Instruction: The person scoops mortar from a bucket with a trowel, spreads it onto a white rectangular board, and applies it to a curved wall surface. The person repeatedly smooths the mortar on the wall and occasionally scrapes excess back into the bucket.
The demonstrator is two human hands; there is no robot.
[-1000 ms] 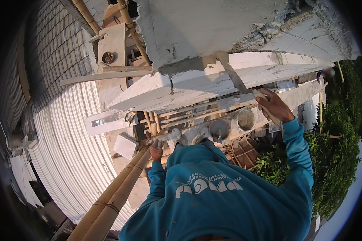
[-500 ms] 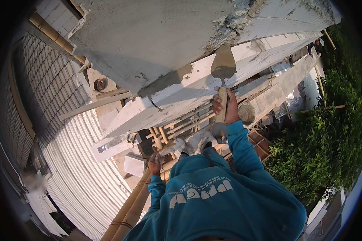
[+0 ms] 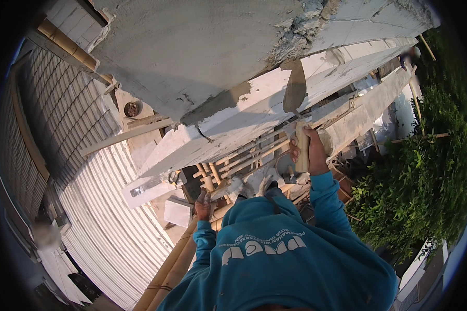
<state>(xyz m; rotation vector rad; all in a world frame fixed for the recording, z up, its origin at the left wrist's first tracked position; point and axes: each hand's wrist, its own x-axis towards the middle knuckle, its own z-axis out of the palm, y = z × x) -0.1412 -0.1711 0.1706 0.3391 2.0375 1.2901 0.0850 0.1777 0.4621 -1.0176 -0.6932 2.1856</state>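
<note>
My right hand (image 3: 311, 151) is wrapped round the pale wooden handle of a trowel (image 3: 296, 88). The mortar-smeared blade is turned partly edge-on, its tip by the lower edge of the grey plastered wall (image 3: 192, 52), over a white block ledge (image 3: 228, 122). Wet mortar darkens part of that ledge. Lower and to the left, my left hand (image 3: 203, 206) looks closed beside a bamboo pole (image 3: 179, 248). A pale, mortar-stained piece lies right by its fingers; whether the hand grips it is unclear.
Bamboo scaffold poles (image 3: 254, 155) and a round bucket (image 3: 285, 165) lie below me. A white block (image 3: 177, 211) sits near my left hand. Corrugated roofing (image 3: 114, 228) spreads left, leafy trees (image 3: 415, 192) stand right. Another person (image 3: 411, 56) is at the far right end.
My right hand has drawn the trowel down and slightly right, and the blade has turned more edge-on. My left hand has shifted only slightly, with the view itself moving a little.
</note>
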